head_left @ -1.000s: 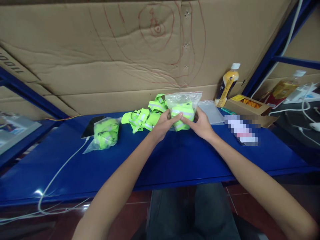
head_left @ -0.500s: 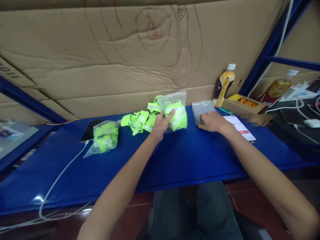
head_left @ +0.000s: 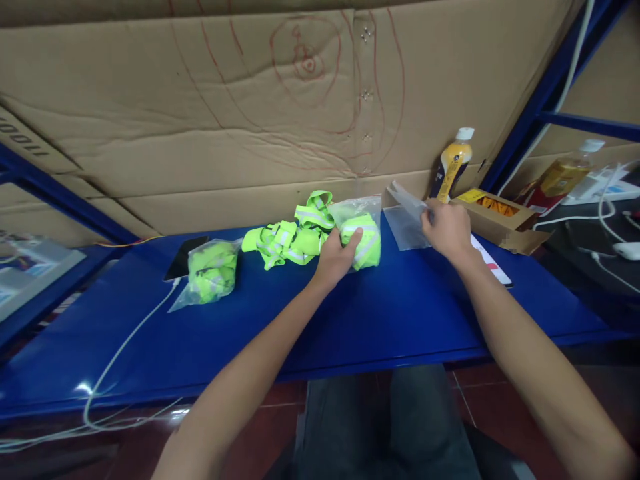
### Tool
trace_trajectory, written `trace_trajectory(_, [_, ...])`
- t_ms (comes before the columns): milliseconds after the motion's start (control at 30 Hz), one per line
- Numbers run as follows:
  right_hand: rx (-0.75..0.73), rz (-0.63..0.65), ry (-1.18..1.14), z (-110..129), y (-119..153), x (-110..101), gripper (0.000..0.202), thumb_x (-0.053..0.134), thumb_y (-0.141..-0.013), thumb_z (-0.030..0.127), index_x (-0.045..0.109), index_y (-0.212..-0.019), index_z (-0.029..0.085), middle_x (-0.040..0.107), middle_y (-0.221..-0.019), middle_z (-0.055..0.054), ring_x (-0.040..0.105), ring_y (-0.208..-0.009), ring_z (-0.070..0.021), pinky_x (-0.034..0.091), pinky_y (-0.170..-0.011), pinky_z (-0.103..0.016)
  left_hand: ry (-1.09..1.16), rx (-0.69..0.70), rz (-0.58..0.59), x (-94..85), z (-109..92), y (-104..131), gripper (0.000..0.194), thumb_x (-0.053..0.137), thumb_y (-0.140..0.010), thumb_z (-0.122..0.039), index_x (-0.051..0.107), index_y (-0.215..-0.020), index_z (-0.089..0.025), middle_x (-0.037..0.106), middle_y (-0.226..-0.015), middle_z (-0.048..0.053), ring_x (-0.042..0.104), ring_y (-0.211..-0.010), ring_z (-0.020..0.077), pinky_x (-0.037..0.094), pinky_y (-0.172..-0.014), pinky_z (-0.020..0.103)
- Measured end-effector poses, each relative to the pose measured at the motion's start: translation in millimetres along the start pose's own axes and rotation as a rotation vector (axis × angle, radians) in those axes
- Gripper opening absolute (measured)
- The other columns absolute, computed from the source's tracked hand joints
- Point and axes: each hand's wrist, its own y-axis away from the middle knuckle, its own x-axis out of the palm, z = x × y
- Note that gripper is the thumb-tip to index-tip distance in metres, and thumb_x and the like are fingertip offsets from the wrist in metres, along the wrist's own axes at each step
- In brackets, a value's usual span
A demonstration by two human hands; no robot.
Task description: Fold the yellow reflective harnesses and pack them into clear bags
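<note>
Item: one filled bag, clear plastic around bright yellow-green reflective webbing, stood near the middle of the blue table; whether its base touched the surface could not be told.

Left hand: clasped the bag's left side, thumb across the front, presumably because so soft a bundle would sag without a firm pinch.

Right hand: fingers closed on a clear bag, its far edge lifted, probably to part it from the flat plastic beneath (thin film tends to cling).

Loose webbing: heaped just left of the filled bag, seemingly for easy reach.

Second filled bag: lay farther left, beside a dark phone, apparently set aside.

Right end: bottle, upright by the cardboard wall; carton; lit phone, partly behind the right forearm.
</note>
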Motion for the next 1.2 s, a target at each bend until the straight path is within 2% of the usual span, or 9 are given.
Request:
trace_trajectory(200, [-0.224, 0.324, 0.080, 13.1, 10.6, 10.4, 0.058, 0.060, -0.101, 0.061, 0.078, -0.122, 0.010, 0.078, -0.121, -0.026, 0.073, -0.118, -0.0426, 0.058, -0.091, -0.045, -0.081, 0.036, -0.020, -2.4, 4.4, -0.5, 0.047, 0.074, -0.094, -0.064, 0.072, -0.114, -0.021, 0.078, -0.119, 0.010, 0.071, -0.116, 0.0310, 0.050, -0.104, 0.040])
trace_trajectory(300, [-0.243, 0.379, 0.129, 17.5, 14.2, 12.9, 0.043, 0.059, -0.103, 0.043, 0.078, -0.122, 0.010, 0.076, -0.124, -0.027, 0.073, -0.120, -0.0414, 0.058, -0.093, -0.044, -0.092, 0.030, -0.019, -2.8, 3.9, 0.8, 0.048, 0.072, -0.095, -0.066, 0.071, -0.111, -0.021, 0.078, -0.118, 0.011, 0.070, -0.117, 0.0316, 0.049, -0.106, 0.041])
trace_trajectory(433, [-0.213, 0.337, 0.134, 17.6, 12.2, 12.5, 0.037, 0.051, -0.099, 0.015, 0.079, -0.122, 0.008, 0.077, -0.119, -0.029, 0.076, -0.114, -0.0415, 0.058, -0.091, -0.045, -0.003, -0.001, 0.038, 0.1, 2.8, 3.1, 0.054, 0.078, -0.091, -0.061, 0.067, -0.125, -0.021, 0.076, -0.128, 0.012, 0.070, -0.122, 0.0319, 0.050, -0.108, 0.042])
trace_trajectory(600, [-0.035, 0.136, 0.036, 6.6, 5.0, 6.5, 0.042, 0.044, -0.100, 0.014, 0.075, -0.126, 0.003, 0.077, -0.109, -0.032, 0.077, -0.105, -0.0434, 0.059, -0.091, -0.050, -0.109, 0.022, 0.013, 11.5, 0.8, 5.7, 0.071, 0.085, -0.085, -0.050, 0.058, -0.140, -0.016, 0.074, -0.130, 0.017, 0.069, -0.125, 0.0364, 0.049, -0.113, 0.048])
trace_trajectory(733, [0.004, -0.124, -0.118, 1.1, 6.3, -3.4, 0.057, 0.042, -0.099, 0.012, 0.059, -0.153, 0.007, 0.075, -0.128, -0.027, 0.074, -0.115, -0.0417, 0.055, -0.102, -0.053, -0.227, 0.030, -0.039, 31.5, -5.6, -4.0, 0.087, 0.085, -0.087, -0.051, 0.048, -0.153, -0.008, 0.074, -0.124, 0.023, 0.065, -0.132, 0.0438, 0.045, -0.118, 0.051])
trace_trajectory(800, [-0.017, -0.201, -0.150, 2.6, 9.2, -6.5, 0.068, 0.042, -0.097, 0.012, 0.047, -0.165, 0.010, 0.071, -0.141, -0.024, 0.072, -0.121, -0.0401, 0.054, -0.106, -0.052, -0.300, 0.023, -0.028, 45.6, -9.4, -14.9, 0.084, 0.077, -0.094, -0.055, 0.047, -0.154, -0.003, 0.073, -0.125, 0.028, 0.065, -0.132, 0.0471, 0.044, -0.116, 0.053])
trace_trajectory(967, [-0.057, -0.191, -0.144, 9.6, 14.4, -6.1, 0.070, 0.042, -0.098, 0.014, 0.042, -0.168, 0.013, 0.066, -0.150, -0.023, 0.071, -0.123, -0.0395, 0.056, -0.102, -0.049, -0.363, -0.054, -0.016, 88.5, -15.3, -42.2, 0.053, 0.053, -0.107, -0.052, 0.067, -0.130, -0.006, 0.073, -0.125, 0.031, 0.062, -0.135, 0.0489, 0.039, -0.118, 0.056])
trace_trajectory(1100, [-0.037, -0.196, -0.134, 9.3, 14.7, -6.3, 0.071, 0.043, -0.098, 0.013, 0.039, -0.169, 0.013, 0.064, -0.152, -0.023, 0.070, -0.123, -0.0395, 0.055, -0.101, -0.049, -0.365, -0.136, -0.003, 122.4, -22.7, -49.1, 0.064, 0.037, -0.111, -0.056, 0.067, -0.134, -0.004, 0.069, -0.135, 0.035, 0.051, -0.149, 0.0506, 0.031, -0.122, 0.062])
trace_trajectory(1200, [-0.063, -0.209, -0.141, 8.8, 14.3, -5.5, 0.072, 0.043, -0.097, 0.013, 0.041, -0.169, 0.014, 0.063, -0.156, -0.020, 0.068, -0.129, -0.0383, 0.054, -0.103, -0.047, -0.279, -0.217, 0.065, 132.6, -29.3, -49.5, 0.070, 0.034, -0.111, -0.061, 0.061, -0.145, -0.007, 0.058, -0.157, 0.032, 0.036, -0.162, 0.0469, 0.021, -0.129, 0.061])
